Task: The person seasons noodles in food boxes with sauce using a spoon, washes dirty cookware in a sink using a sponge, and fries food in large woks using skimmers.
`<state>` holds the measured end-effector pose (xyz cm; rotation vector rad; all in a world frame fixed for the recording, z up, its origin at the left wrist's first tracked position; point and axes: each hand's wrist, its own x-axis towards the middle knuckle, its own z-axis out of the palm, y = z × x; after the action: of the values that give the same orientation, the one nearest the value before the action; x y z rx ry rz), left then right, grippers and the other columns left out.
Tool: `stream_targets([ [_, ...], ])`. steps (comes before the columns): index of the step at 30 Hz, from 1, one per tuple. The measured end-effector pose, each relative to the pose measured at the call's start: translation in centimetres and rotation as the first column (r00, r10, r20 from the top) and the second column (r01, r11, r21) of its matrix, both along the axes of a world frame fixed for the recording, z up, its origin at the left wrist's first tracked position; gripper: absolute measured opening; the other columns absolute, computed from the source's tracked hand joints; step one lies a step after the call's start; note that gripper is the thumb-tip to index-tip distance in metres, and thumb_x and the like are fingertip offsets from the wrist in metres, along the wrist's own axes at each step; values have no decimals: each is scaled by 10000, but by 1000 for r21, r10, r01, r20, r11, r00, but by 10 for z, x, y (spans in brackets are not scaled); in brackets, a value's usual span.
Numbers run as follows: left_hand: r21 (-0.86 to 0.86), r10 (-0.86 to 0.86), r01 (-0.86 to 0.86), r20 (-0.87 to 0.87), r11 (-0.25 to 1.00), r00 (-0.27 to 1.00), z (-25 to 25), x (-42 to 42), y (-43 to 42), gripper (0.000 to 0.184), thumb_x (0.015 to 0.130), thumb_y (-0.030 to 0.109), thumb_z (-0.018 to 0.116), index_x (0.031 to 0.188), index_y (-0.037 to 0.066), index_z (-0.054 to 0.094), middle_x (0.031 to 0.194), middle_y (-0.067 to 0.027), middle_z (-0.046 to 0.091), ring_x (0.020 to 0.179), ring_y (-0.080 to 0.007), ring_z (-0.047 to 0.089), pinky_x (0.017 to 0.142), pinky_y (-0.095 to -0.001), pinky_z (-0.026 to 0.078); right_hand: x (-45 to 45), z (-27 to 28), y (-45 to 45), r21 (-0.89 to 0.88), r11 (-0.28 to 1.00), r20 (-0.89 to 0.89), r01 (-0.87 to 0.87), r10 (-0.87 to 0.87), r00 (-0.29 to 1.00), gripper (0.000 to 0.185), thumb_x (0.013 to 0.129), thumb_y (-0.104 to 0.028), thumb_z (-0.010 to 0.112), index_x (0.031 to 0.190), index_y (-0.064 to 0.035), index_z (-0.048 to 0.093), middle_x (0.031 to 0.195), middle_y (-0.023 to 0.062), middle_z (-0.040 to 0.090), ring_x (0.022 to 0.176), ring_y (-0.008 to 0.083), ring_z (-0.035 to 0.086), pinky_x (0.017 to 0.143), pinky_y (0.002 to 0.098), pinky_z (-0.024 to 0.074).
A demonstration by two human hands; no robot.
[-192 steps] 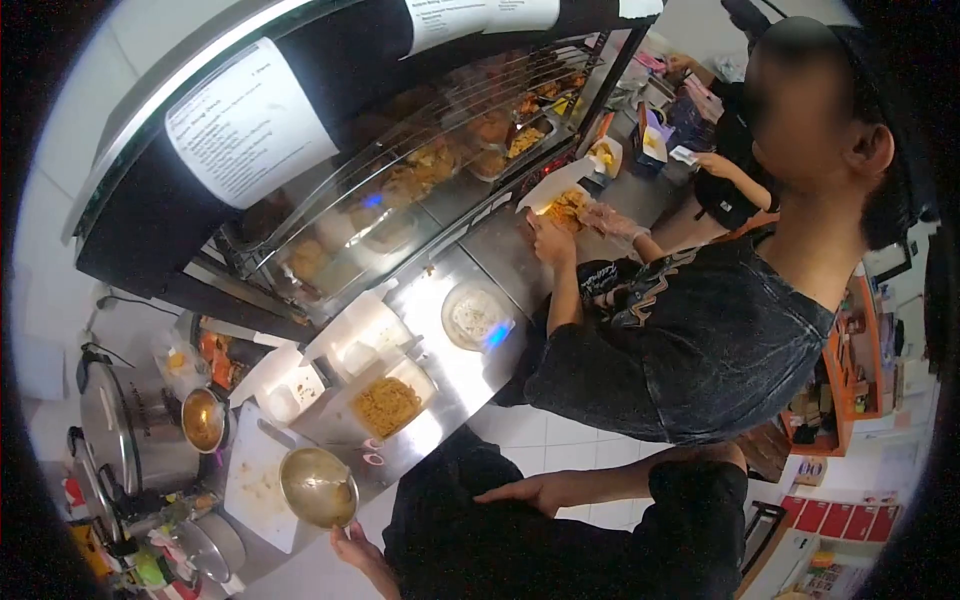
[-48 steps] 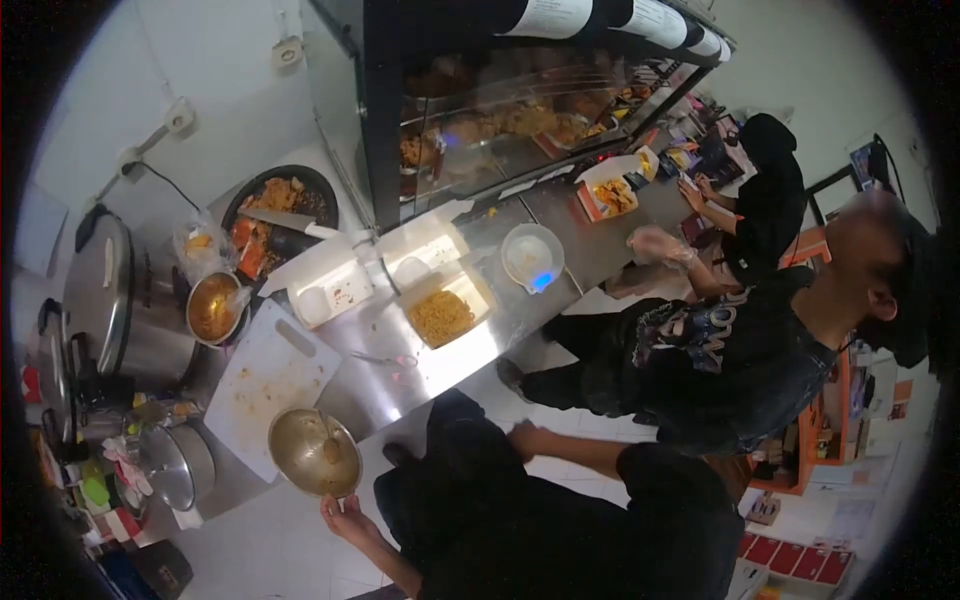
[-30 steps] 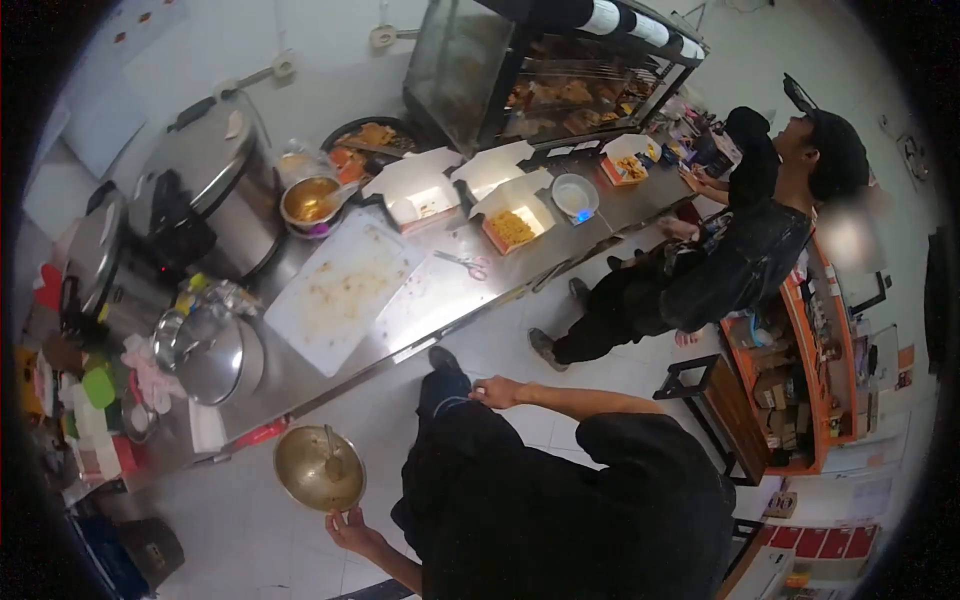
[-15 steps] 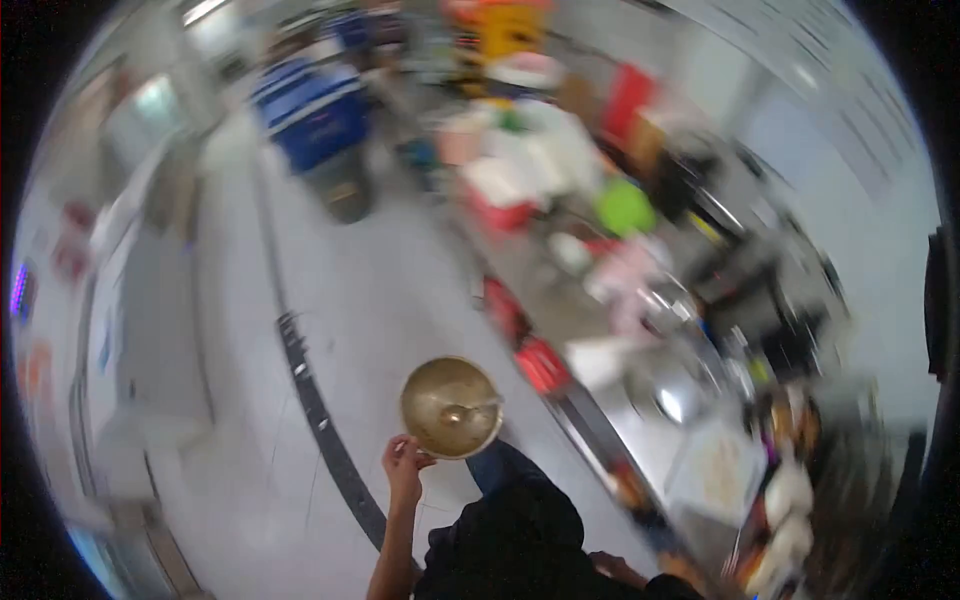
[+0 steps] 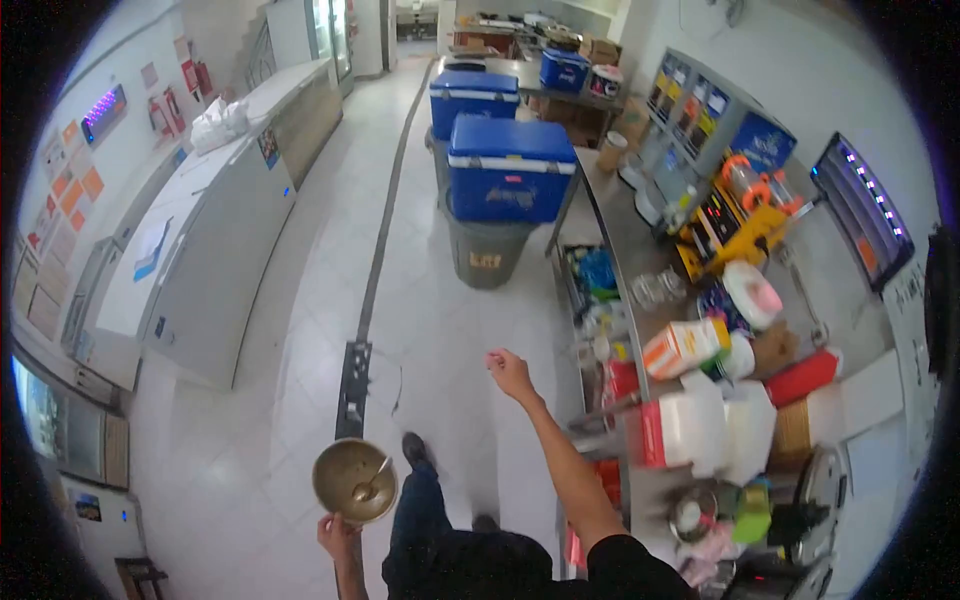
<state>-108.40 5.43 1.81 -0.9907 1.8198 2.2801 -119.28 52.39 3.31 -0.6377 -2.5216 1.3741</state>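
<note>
My left hand (image 5: 340, 535) grips the near rim of a round metal mixing bowl (image 5: 333, 480), low at the left of my body. Inside the bowl lies a metal spoon (image 5: 366, 490), its handle leaning toward the upper right rim. Stretched out ahead over the floor, my right hand (image 5: 511, 373) has its fingers curled in, and nothing shows in it. It is apart from the bowl and left of the metal worktable (image 5: 635, 270).
Ahead, a blue cooler (image 5: 510, 180) rests on a grey bin (image 5: 487, 250), with another blue cooler (image 5: 473, 98) behind. Cartons (image 5: 685, 345) and containers crowd the right worktable. A long white counter (image 5: 215, 235) runs along the left. A dark strip (image 5: 352, 390) crosses the tiled floor.
The view has swung right and steadied, with the coolers now nearer. My right hand has risen from beside my body to reach out ahead. The bowl stays in my left hand.
</note>
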Motion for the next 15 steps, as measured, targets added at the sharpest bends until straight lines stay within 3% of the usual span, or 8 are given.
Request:
stream_targets([
  [2, -47, 5, -6, -6, 999, 1000, -26, -70, 3, 268, 843, 110, 611, 1014, 27, 423, 821, -121, 594, 616, -201, 609, 456, -316, 525, -97, -9, 15, -52, 999, -101, -10, 5, 995, 293, 882, -339, 553, 950, -62, 623, 805, 139, 652, 768, 241, 640, 683, 340, 490],
  [4, -27, 40, -39, 19, 999, 999, -42, -150, 23, 275, 836, 111, 621, 1013, 28, 428, 783, -110, 588, 586, -183, 598, 445, -309, 517, -149, -23, 23, 102, 990, 50, -93, 88, 995, 277, 883, -318, 546, 959, -64, 624, 823, 142, 655, 779, 270, 638, 694, 364, 491],
  [6, -25, 21, -20, 37, 999, 999, -43, -223, 39, 280, 832, 117, 632, 1010, 28, 436, 747, -98, 580, 566, -166, 586, 437, -301, 507, -166, -72, 35, 137, 955, 218, -262, 229, 949, 284, 897, -261, 457, 939, -8, 580, 878, 221, 634, 849, 388, 606, 744, 454, 477],
  [7, -22, -8, 9, 27, 1000, 1000, -40, -266, 55, 282, 830, 122, 638, 1008, 28, 440, 731, -91, 576, 560, -157, 580, 435, -295, 502, -155, -121, 41, 152, 953, 263, -263, 218, 940, 294, 888, -244, 422, 904, -3, 588, 887, 236, 626, 855, 401, 603, 757, 487, 471],
  [9, 7, -68, 68, -21, 998, 997, -38, -351, 84, 288, 838, 135, 636, 1026, 12, 456, 767, -112, 579, 550, -190, 590, 431, -295, 502, -113, -186, 48, 141, 871, 700, -470, 248, 670, 329, 853, -304, 483, 1000, -45, 623, 1011, 201, 627, 936, 401, 587, 808, 494, 460],
  [11, 72, -117, 122, -71, 990, 991, -23, -434, 117, 293, 853, 148, 624, 1049, 1, 462, 819, -136, 588, 546, -226, 608, 441, -301, 510, -58, -226, 35, 33, 826, 815, -562, 304, 494, 299, 816, -273, 491, 854, -27, 658, 962, 231, 631, 903, 406, 603, 794, 497, 473],
  [12, 111, -140, 150, -90, 982, 986, -6, -477, 137, 291, 860, 152, 620, 1052, 7, 457, 818, -132, 589, 545, -220, 608, 453, -301, 514, -5, -307, 27, -54, 859, 788, -508, 349, 507, 341, 818, -341, 516, 882, -42, 668, 943, 213, 639, 893, 408, 598, 781, 496, 464],
  [15, 186, -169, 194, -143, 963, 975, 25, -602, 194, 241, 872, 132, 603, 1029, 37, 447, 812, -116, 587, 546, -212, 614, 473, -306, 534, -55, -213, 29, -235, 955, 922, -183, 279, 268, 350, 824, -350, 512, 891, -40, 660, 956, 213, 634, 897, 404, 595, 779, 495, 465],
])
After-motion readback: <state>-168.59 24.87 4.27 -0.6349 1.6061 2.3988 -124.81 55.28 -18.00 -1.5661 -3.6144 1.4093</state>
